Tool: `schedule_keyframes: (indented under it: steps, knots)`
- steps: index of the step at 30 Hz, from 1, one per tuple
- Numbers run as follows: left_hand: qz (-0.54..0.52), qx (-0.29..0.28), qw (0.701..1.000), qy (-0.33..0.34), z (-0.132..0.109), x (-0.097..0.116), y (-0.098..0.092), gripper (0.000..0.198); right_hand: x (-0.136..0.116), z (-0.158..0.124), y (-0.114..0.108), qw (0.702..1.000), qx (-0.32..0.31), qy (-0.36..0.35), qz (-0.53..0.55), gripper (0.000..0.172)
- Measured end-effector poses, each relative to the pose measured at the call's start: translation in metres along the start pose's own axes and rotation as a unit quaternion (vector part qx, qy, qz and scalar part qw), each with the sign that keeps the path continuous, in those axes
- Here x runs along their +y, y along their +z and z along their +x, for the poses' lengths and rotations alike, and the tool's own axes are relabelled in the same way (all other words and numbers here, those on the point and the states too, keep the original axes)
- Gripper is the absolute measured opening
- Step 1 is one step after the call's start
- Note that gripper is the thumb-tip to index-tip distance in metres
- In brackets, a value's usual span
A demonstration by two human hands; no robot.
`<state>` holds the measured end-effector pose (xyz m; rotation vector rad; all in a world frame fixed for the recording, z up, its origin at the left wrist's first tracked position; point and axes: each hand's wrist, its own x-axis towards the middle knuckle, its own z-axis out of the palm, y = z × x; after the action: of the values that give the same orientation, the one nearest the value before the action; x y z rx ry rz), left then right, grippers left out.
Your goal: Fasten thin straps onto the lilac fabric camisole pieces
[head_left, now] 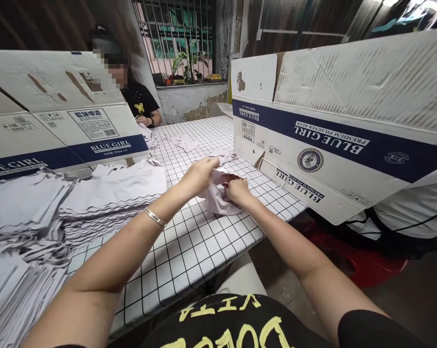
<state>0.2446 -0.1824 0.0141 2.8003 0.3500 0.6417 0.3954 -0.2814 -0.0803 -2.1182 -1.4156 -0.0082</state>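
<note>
A pale lilac-grey piece of cloth (218,203) hangs bunched between my hands, just over the checked table. My left hand (203,175) is closed, its thumb and fingers pinching the cloth's upper edge. On the right, my right hand (238,191) is curled with its fingers closed on the same piece, partly inside its folds. Whether the fingertips hold anything smaller is hidden. More of the pale fabric (224,157) lies just beyond my hands.
Stacks of cut cloth (113,191) with wavy edges cover the table's left side. Flattened beer cartons stand at left (106,125) and right (313,135). Across the checked table (175,261), a person (146,106) handles similar cloth. A red stool (367,261) is at right.
</note>
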Motion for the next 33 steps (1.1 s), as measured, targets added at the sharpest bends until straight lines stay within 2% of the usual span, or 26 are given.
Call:
schedule_keyframes:
  steps: [3, 4, 7, 10, 13, 15, 17, 22, 25, 27, 30, 32, 33]
  knots:
    - [0.096, -0.065, 0.99, -0.074, 0.001, -0.027, -0.022, 0.017, 0.027, 0.001, -0.038, 0.994, -0.032, -0.017, -0.101, 0.006]
    - [0.112, -0.075, 0.985, -0.108, 0.001, -0.037, -0.027, 0.013, 0.034, 0.001, -0.051, 0.987, -0.044, -0.03, -0.149, 0.007]
    - [0.106, -0.061, 0.973, -0.198, 0.005, -0.06, -0.038, 0.014, 0.042, 0.001, -0.089, 0.964, -0.044, -0.053, -0.257, 0.013]
    - [0.015, -0.051, 0.964, -0.262, 0.012, -0.068, -0.043, 0.015, 0.037, 0.001, -0.115, 0.968, 0.041, -0.002, -0.247, 0.013]
    - [-0.136, -0.073, 0.94, -0.303, 0.019, -0.068, -0.049, 0.011, 0.034, 0.006, -0.132, 0.974, 0.12, 0.077, -0.176, 0.025]
    - [-0.198, -0.071, 0.926, -0.315, 0.026, -0.071, -0.056, 0.01, 0.036, 0.013, -0.141, 0.98, 0.113, 0.112, -0.12, 0.019]
    - [-0.213, -0.058, 0.921, -0.321, 0.034, -0.075, -0.066, 0.011, 0.039, 0.024, -0.15, 0.982, 0.097, 0.127, -0.098, 0.013]
    - [-0.19, -0.002, 0.93, -0.316, 0.055, -0.074, -0.094, 0.012, 0.038, 0.049, -0.161, 0.97, 0.124, 0.123, -0.167, 0.008]
    - [-0.134, 0.039, 0.944, -0.299, 0.063, -0.066, -0.105, 0.009, 0.034, 0.054, -0.159, 0.97, 0.094, 0.128, -0.185, 0.016]
    - [-0.114, 0.074, 0.942, -0.308, 0.065, -0.064, -0.11, 0.011, 0.034, 0.055, -0.156, 0.973, 0.061, 0.141, -0.17, 0.024]
    - [-0.124, 0.109, 0.925, -0.341, 0.07, -0.072, -0.116, 0.014, 0.035, 0.058, -0.156, 0.979, -0.042, 0.194, -0.042, 0.025]
    - [-0.097, 0.129, 0.921, -0.355, 0.08, -0.082, -0.123, 0.015, 0.031, 0.06, -0.156, 0.965, -0.102, 0.223, 0.092, 0.02]
    - [-0.075, 0.144, 0.921, -0.355, 0.087, -0.086, -0.129, 0.016, 0.026, 0.06, -0.154, 0.954, -0.108, 0.232, 0.158, 0.019]
